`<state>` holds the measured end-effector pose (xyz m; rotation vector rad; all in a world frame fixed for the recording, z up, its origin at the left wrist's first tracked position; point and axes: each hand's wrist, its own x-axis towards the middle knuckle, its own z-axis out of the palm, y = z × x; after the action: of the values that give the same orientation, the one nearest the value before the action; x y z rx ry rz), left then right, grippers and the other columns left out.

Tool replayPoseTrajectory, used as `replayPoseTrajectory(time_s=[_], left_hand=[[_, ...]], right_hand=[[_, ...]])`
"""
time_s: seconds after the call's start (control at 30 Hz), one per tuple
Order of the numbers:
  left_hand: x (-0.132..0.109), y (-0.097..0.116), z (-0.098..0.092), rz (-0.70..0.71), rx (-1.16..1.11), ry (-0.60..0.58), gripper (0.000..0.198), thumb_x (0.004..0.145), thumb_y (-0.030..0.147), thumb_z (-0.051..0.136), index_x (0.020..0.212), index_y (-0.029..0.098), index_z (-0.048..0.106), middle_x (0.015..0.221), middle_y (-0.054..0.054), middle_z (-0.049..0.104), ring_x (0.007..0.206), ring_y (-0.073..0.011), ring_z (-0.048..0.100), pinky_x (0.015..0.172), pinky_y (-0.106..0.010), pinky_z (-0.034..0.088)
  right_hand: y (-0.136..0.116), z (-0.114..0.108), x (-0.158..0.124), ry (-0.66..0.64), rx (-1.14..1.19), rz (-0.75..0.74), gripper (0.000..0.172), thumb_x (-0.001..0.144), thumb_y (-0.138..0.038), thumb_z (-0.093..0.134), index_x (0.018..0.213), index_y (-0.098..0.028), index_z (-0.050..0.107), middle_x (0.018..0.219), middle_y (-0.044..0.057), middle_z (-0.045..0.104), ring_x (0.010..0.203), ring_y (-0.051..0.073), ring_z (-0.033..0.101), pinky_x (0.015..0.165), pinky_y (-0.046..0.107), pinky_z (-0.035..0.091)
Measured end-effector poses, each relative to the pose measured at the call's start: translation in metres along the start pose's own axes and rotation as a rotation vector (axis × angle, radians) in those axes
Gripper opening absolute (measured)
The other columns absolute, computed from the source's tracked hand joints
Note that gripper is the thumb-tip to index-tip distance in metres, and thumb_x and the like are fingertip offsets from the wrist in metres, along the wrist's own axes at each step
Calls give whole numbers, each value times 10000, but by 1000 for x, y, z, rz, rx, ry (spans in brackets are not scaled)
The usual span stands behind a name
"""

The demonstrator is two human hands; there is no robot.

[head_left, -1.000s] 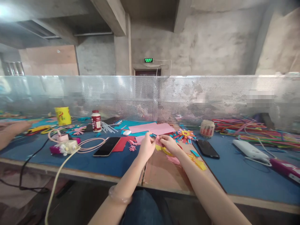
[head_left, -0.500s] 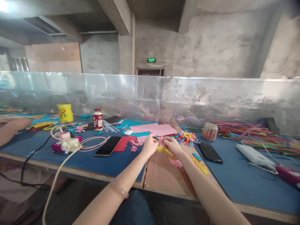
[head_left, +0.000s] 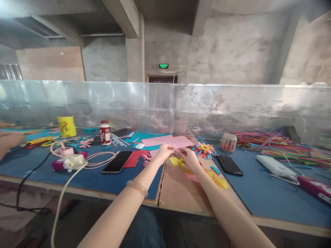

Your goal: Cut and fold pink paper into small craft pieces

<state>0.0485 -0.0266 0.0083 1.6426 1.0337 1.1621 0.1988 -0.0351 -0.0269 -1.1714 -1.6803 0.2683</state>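
A small piece of pink paper (head_left: 177,149) is between my two hands, above the bare board in the middle of the table. My left hand (head_left: 165,151) pinches it from the left side. The fingers of my right hand (head_left: 189,158) are closed at its right edge. Just under my right hand shows a yellow loop (head_left: 184,166), like a scissors handle; I cannot tell whether the hand holds it. A yellow paper square (head_left: 174,161) lies below my fingers. Cut pink paper flower pieces (head_left: 146,159) lie left of my left wrist.
Beyond my hands lie pink sheets (head_left: 165,140) and a finished paper flower (head_left: 204,149). Phones (head_left: 117,162) (head_left: 229,164) lie on both sides. A brown-labelled bottle (head_left: 105,133), a yellow tub (head_left: 67,126), a power strip (head_left: 69,161) and a jar (head_left: 228,142) stand around. Another person's hand (head_left: 10,140) is far left.
The pink paper between my hands shows larger and stands higher, and a dark thin tip seen beside it earlier no longer shows. The other person's hand has slid left in view, and the view has turned slightly right.
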Motion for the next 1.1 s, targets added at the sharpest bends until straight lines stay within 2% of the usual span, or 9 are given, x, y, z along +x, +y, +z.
replayPoseTrajectory(time_s=[0.17, 0.27, 0.4, 0.5, 0.63, 0.83, 1.0, 1.1], left_hand=[[-2, -5, -8, 3, -82, -89, 266, 664, 324, 679, 829, 116, 683, 753, -53, 680, 630, -121, 592, 597, -228, 449], [-1, -10, -13, 41, -77, -91, 300, 677, 372, 664, 820, 108, 676, 753, -58, 671, 600, -107, 563, 598, -228, 437], [0, -15, -17, 167, -62, -73, 324, 694, 414, 636, 776, 101, 657, 712, -44, 641, 598, -110, 543, 613, -239, 436], [-1, -16, -18, 184, -43, -36, 301, 694, 393, 634, 792, 108, 645, 697, -25, 621, 601, -112, 543, 620, -241, 440], [-4, -12, -18, 147, 27, -2, 216, 688, 315, 644, 773, 117, 637, 675, -14, 613, 581, -108, 537, 576, -224, 422], [-11, -6, -16, 109, 27, -14, 122, 736, 242, 593, 800, 143, 627, 674, -6, 628, 591, -115, 569, 569, -221, 441], [-13, -2, -14, 65, -42, -60, 87, 745, 189, 552, 796, 144, 607, 779, -25, 650, 653, -133, 621, 576, -229, 466], [-14, 1, -14, 39, -73, -49, 125, 724, 169, 554, 839, 149, 598, 776, -21, 647, 629, -129, 616, 561, -228, 465]], right_hand=[[0, -1, 1, -58, -11, -1, 201, 740, -215, 575, 910, -207, 681, 815, 65, 705, 761, 208, 626, 725, 308, 443], [-4, -1, 0, -115, 120, 12, 194, 737, -263, 568, 884, -192, 672, 716, 48, 689, 671, 189, 615, 638, 281, 450], [-13, -1, -2, -220, 368, 82, 222, 733, -370, 541, 757, -168, 628, 640, 33, 643, 547, 157, 578, 530, 258, 446], [-18, -2, -3, -215, 478, 136, 237, 719, -413, 537, 676, -181, 555, 591, 21, 614, 498, 146, 560, 506, 262, 456], [-20, -3, -3, -195, 480, 159, 257, 751, -406, 476, 597, -201, 461, 539, 18, 587, 470, 141, 551, 481, 262, 461], [-19, -1, -4, -204, 442, 190, 88, 683, -250, 512, 636, -177, 505, 578, -2, 580, 555, 126, 586, 496, 216, 467], [-22, -4, -4, -144, 542, 238, 144, 685, -310, 562, 672, -167, 540, 601, -12, 572, 575, 141, 610, 479, 222, 473], [-22, -6, -4, -148, 653, 261, 167, 658, -316, 625, 718, -169, 574, 644, -3, 612, 592, 151, 629, 509, 233, 487]])
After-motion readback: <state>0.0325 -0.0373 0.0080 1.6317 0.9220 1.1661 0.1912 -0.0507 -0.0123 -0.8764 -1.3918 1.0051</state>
